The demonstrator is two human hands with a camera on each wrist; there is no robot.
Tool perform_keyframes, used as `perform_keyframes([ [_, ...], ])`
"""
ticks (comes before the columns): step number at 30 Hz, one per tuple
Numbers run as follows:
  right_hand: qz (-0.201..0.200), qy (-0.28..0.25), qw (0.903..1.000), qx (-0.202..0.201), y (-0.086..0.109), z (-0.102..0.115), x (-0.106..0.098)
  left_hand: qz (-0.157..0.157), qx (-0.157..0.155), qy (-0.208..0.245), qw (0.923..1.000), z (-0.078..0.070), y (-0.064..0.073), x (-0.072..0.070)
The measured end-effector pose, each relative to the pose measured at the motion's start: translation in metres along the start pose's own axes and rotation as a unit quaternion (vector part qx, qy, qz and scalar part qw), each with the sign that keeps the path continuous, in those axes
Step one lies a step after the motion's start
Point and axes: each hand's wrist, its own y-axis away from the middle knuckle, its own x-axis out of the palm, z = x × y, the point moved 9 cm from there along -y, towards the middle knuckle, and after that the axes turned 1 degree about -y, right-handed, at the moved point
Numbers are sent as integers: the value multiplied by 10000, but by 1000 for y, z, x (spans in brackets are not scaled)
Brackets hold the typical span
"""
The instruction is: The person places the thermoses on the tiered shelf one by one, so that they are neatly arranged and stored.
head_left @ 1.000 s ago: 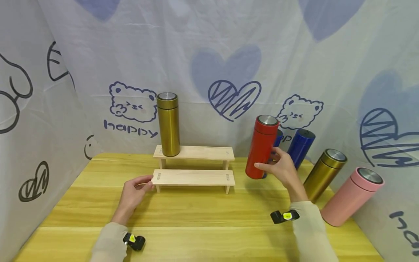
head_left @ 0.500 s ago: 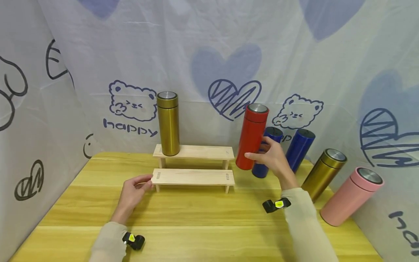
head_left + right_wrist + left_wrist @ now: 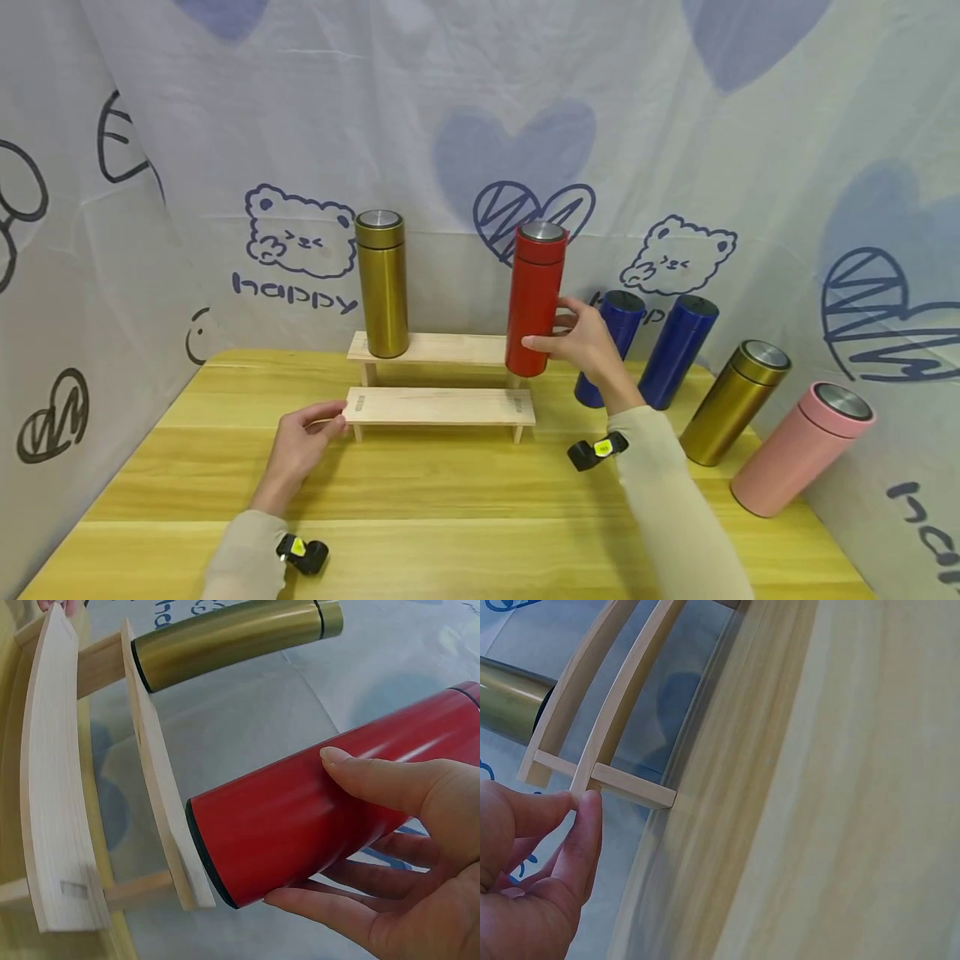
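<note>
My right hand (image 3: 587, 346) grips a red thermos (image 3: 535, 300) by its lower half, thumb on the near side and fingers around the back. The thermos stands nearly upright at the right end of the upper wooden shelf (image 3: 457, 350). In the right wrist view its dark base is close to that shelf's edge; whether they touch I cannot tell. My left hand (image 3: 300, 442) pinches the left end of the lower wooden shelf (image 3: 438, 406) between thumb and fingertips, as the left wrist view also shows. A gold thermos (image 3: 384, 287) stands on the upper shelf's left end.
Two blue thermoses (image 3: 617, 333), a second gold thermos (image 3: 735, 404) and a pink thermos (image 3: 802, 450) stand along the right side of the wooden table (image 3: 450, 500). A printed cloth (image 3: 420, 108) hangs close behind the table and along its sides.
My right hand has carried the red thermos leftward and slightly up, from in front of a blue thermos to the upper shelf's right end. My left hand keeps its pinch on the lower shelf.
</note>
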Motion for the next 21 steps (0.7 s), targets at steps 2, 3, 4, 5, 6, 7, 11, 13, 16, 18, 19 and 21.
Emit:
perform_keyframes([
  [2,26,-8,10000,-14,-3,4,6,1,-11,-5,10000,0,0,0],
  [3,40,-42,10000,-26,-4,5,9,5,-18,-10,10000,1,0,0],
  [4,55,-86,9999,-50,-6,7,12,4,-19,-14,10000,1,0,0],
  [5,70,-122,9999,-65,-8,8,15,5,-20,-20,10000,1,0,0],
  [6,92,-157,9998,-94,-9,10,19,3,-22,-18,10000,1,0,0],
  [7,105,-199,9997,-113,-11,11,22,1,-17,-21,10000,1,0,0],
  [11,145,-345,9992,-168,-17,16,34,1,-19,-54,10000,1,0,0],
  [13,132,-349,9992,-153,-19,18,39,-5,-15,-80,10000,1,0,0],
  [16,119,-333,9993,-132,-21,20,45,3,-17,-102,9999,2,0,0],
  [18,115,-344,9993,-132,-22,21,48,15,-20,-90,10000,2,0,0],
  [19,110,-353,9992,-132,-23,21,50,20,-25,-83,10000,2,-1,0],
  [21,117,-375,9991,-147,-24,23,53,24,-24,-70,10000,2,-1,0],
])
